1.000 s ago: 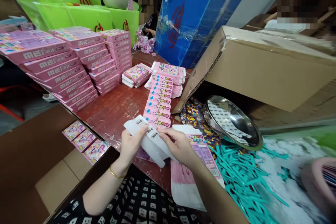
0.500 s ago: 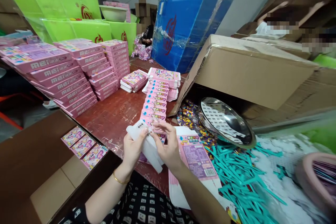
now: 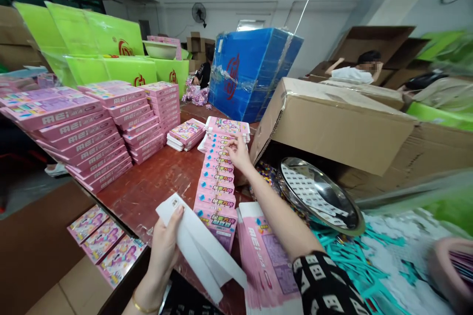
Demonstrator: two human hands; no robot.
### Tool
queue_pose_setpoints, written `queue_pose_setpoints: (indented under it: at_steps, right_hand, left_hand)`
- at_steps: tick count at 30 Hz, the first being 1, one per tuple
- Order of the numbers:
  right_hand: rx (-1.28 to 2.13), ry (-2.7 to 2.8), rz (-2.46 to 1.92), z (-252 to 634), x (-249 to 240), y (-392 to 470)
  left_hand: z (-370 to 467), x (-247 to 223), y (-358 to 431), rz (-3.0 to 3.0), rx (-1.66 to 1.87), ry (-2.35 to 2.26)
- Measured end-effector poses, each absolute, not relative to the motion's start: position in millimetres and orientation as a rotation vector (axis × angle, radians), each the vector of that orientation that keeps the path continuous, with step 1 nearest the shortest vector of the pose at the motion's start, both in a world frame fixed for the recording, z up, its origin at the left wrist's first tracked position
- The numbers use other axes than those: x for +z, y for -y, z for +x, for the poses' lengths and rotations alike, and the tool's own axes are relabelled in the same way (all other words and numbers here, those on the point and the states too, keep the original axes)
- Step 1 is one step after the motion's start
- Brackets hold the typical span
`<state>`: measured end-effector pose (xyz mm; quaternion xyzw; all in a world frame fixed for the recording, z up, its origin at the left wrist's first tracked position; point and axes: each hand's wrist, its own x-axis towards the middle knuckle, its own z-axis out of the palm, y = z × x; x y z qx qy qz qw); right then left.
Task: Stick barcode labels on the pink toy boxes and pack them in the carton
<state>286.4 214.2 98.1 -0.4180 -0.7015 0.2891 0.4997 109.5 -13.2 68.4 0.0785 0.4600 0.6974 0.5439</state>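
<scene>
- Left hand (image 3: 164, 246): thumb over fingers, grasping the white strip (image 3: 201, 241). Strip is folded, dark print near its upper end, lower end splayed into two tails.
- Strip hangs over the near part of the table (image 3: 148, 177); its right tail overlaps the left edge of the carton pile (image 3: 266, 261) in view. Can't tell if they touch.
- Right hand (image 3: 239, 153): over the far half of the row (image 3: 216, 182), fingers half curled, thumb near index. Can't tell if they pinch anything or touch the row.
- Row: pink boxes overlapped like shingles, running away from the person, far end against the box stack (image 3: 227, 126).
- Left of row: a lane of red tabletop out to the tall stacks (image 3: 88, 138), which stand close to the table's left edge. Small pile (image 3: 186, 133) sits at the lane's far end.
- Right of row: tight. Cardboard box (image 3: 343, 128) has its open edge just beside the right hand; steel bowl (image 3: 353, 230) lies tilted beyond the right forearm, teal pieces (image 3: 358, 270) below it.
- Left table edge: just beside the left hand; three packs (image 3: 103, 246) lie lower, beyond it.
- Far end: blue bin (image 3: 254, 74) stands behind the box stack.
</scene>
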Motion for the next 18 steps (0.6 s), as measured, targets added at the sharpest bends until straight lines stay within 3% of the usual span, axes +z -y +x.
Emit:
queue_pose_setpoints:
  at_steps: [5,11,18]
  right_hand:
    - [0.846,1.85,-1.115,292.8,74.1,-306.7]
    - [0.883,1.939,-1.158,291.9,48.0,-324.2]
    - [0.63,1.962,-1.266,291.0,40.2,-328.2]
  left_hand:
    - [79.5,51.3,16.0,0.151,1.677,-1.169]
    - [57.7,29.4,11.9,0.143,1.655,-1.159]
    - [59.6,26.2,2.1,0.103,1.65,-1.168]
